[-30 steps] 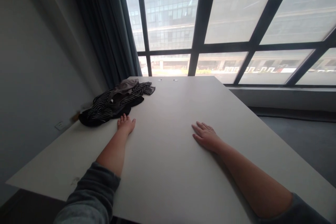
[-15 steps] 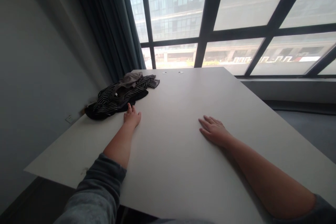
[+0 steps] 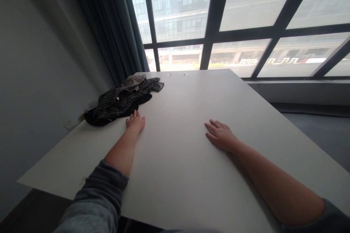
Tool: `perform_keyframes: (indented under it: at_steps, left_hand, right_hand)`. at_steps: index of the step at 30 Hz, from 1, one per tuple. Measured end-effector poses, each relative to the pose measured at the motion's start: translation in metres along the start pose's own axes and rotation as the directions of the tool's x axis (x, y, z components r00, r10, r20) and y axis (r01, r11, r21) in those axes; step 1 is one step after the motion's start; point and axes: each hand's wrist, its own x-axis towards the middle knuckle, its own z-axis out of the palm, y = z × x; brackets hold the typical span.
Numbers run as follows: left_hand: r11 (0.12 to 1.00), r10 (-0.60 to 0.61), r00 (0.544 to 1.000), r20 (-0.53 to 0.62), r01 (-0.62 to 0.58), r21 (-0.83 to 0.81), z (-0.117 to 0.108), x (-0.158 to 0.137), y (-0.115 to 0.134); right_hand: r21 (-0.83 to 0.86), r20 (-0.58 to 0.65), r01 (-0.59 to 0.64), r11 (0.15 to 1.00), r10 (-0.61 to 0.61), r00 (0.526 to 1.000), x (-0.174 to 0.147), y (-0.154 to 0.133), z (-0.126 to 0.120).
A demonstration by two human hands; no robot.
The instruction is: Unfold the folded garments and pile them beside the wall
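My left hand [image 3: 136,121] rests palm down on the white table [image 3: 175,160], fingers apart and holding nothing. Just beyond its fingertips lies a crumpled pile of clothes [image 3: 109,105], made up of black fabric with thin white stripes, plain black cloth and a grey-brown garment [image 3: 132,83] on top. Whether the fingertips touch the black cloth I cannot tell. Farther right, my right hand [image 3: 221,135] lies flat on the tabletop with its fingers spread, away from the pile and with nothing in it.
Two small white round fittings [image 3: 177,75] sit near the table's far edge. Behind it stand a large dark-framed window [image 3: 210,40] and a dark curtain [image 3: 120,25]. A wall with a socket [image 3: 68,125] runs along the left side.
The view has shifted slightly, so everything sits a little farther left. My left hand's raised fingers have come down toward the table. My right hand stays in place on the tabletop.
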Motion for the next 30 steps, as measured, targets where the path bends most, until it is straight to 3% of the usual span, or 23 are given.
perform_keyframes:
  at_steps: [6,11,15,18,22,26,30]
  left_hand:
    - [0.997,0.070,0.998,-0.004,-0.070,0.041,-0.003,-0.003,-0.006]
    - [0.983,0.161,0.984,-0.080,-0.152,0.103,-0.038,0.015,-0.032]
    - [0.990,0.103,0.968,-0.230,-0.076,0.123,-0.082,0.050,-0.064]
    - [0.997,-0.003,0.947,-0.322,0.029,0.074,-0.096,0.071,-0.084]
    - [0.991,-0.124,0.938,-0.324,0.131,0.000,-0.069,0.073,-0.093]
    - [0.993,-0.118,0.927,-0.357,0.116,-0.027,-0.034,0.058,-0.092]
    - [0.996,-0.091,0.911,-0.401,0.074,-0.057,-0.034,0.050,-0.095]
  right_hand:
    - [-0.012,0.018,-0.008,1.000,0.008,1.000,-0.002,-0.001,-0.002]
    - [0.001,-0.014,0.008,1.000,-0.008,1.000,0.000,0.001,0.002]
    - [0.014,-0.049,0.025,1.000,-0.024,0.998,0.003,0.006,0.007]
    - [0.010,-0.062,0.029,1.000,-0.028,0.998,0.003,0.008,0.009]
    - [0.009,-0.051,0.028,1.000,-0.027,0.998,0.002,0.007,0.009]
    - [0.022,-0.036,0.022,1.000,-0.022,0.999,0.001,0.005,0.008]
    - [0.031,-0.036,0.019,0.999,-0.018,0.999,0.000,0.004,0.006]
